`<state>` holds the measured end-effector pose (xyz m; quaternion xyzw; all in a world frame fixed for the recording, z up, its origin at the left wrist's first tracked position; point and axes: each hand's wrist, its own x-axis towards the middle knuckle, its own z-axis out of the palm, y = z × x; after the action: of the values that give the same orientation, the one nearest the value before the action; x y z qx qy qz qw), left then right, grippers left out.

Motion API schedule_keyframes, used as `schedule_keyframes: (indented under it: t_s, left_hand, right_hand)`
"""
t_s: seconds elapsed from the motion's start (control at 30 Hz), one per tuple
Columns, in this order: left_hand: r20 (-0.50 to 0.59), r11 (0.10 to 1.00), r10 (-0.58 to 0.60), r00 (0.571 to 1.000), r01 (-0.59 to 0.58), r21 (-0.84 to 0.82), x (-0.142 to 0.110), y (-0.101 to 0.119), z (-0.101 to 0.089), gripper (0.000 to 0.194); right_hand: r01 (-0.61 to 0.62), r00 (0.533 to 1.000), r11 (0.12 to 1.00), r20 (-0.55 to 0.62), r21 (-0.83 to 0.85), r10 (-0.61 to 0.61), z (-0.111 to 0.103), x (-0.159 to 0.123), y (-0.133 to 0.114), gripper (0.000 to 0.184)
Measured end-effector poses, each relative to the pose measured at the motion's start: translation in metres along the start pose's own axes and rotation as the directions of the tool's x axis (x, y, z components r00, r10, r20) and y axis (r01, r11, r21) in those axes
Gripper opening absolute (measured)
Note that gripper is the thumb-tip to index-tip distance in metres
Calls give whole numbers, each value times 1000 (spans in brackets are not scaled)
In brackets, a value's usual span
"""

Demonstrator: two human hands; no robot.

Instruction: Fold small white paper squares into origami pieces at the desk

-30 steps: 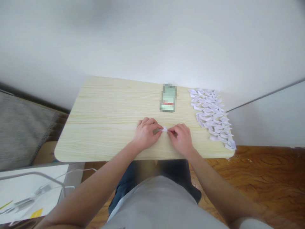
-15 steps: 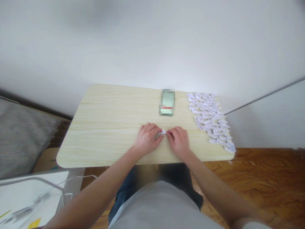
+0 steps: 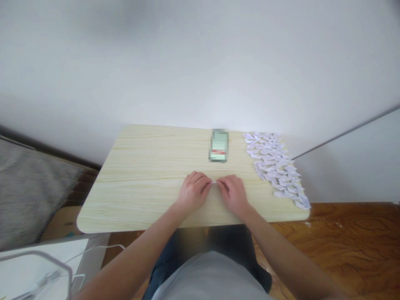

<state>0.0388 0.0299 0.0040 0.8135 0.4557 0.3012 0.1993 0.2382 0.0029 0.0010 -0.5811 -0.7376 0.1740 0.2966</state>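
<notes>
Between my fingertips is a small white piece of folded paper (image 3: pixel 214 182), of which only a thin sliver shows. My left hand (image 3: pixel 194 189) pinches its left end, thumb and fingers pressed together. At its right end, my right hand (image 3: pixel 233 192) closes on it with thumb and forefinger. Both hands are low over the front middle of the light wooden table (image 3: pixel 134 179). Most of the paper is hidden by the fingers, so its exact shape cannot be made out.
Rows of several folded white paper pieces (image 3: pixel 275 164) cover the table's right end. A phone-like device (image 3: pixel 219 146), its picture blurred out, lies near the back edge by the wall (image 3: pixel 200 62). At lower left, a white surface (image 3: pixel 34 271) carries a cable and a grey tube.
The view has tilted, so the table and hands appear lower. Less of the folded paper shows, and my left fingers have drawn together around it.
</notes>
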Motion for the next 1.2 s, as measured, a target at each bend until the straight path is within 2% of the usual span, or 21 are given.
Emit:
schedule_keyframes:
  t_s: [0.47,0.8,1.2]
  left_hand:
    - [19,1000,20,1000,-20,-19,1,3,-3,15]
    - [8,991,47,999,-46,-129,0,-5,2,13]
    - [34,987,64,997,-58,-150,0,-5,0,12]
  right_hand:
    - [12,1000,998,-25,60,-10,0,-1,1,19]
    - [96,994,994,-64,56,-93,6,-3,4,11]
    - [121,992,990,-43,76,-118,4,-2,5,11]
